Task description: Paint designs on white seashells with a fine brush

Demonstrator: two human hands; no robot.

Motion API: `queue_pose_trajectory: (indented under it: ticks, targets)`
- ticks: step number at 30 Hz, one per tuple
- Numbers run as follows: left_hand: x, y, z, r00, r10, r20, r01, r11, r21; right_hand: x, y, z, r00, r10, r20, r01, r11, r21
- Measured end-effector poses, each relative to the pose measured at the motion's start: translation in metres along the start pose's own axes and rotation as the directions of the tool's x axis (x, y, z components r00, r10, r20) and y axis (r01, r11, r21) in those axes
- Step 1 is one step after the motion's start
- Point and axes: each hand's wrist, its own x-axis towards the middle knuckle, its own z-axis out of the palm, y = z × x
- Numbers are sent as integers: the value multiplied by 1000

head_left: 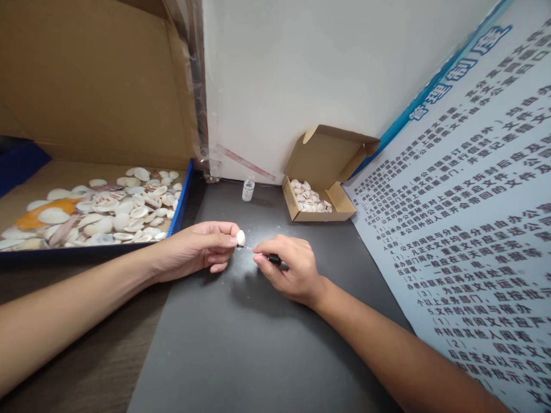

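Observation:
Between the thumb and fingers of my left hand point(210, 246) is a small white seashell point(240, 236), held above the grey work surface. My right hand point(288, 267) pinches a small brush with a black cap-like handle point(274, 259). Its thin stem points left, and the dark tip is at the lower edge of the shell; whether it touches cannot be made out. Beyond both hands stands a small clear bottle point(248, 189) with a white label; its neck appears uncapped.
At the left, a large blue-edged box point(183, 195) holds many shells and an orange piece point(45, 213). A small open cardboard box point(321, 216) with shells stands at the back right. A white wall point(293, 69) rises behind, and a printed board point(465, 189) leans at the right.

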Motion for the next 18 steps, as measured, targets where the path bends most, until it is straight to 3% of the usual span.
queue_pose_trajectory:
  ticks: [5,10,18]
  targets:
    - [0,1,1,1000,5,-3,-5,1000,9,0,0,1,997,64,40,-62,998,-31]
    - [0,0,-1,1000,7,5,-7,1000,6,1,-1,-1,1000,3,-20,-3,1000,11]
    - [0,-1,-1,1000,23,-12,-23,999,43,1,0,0,999,17,43,-18,1000,26]
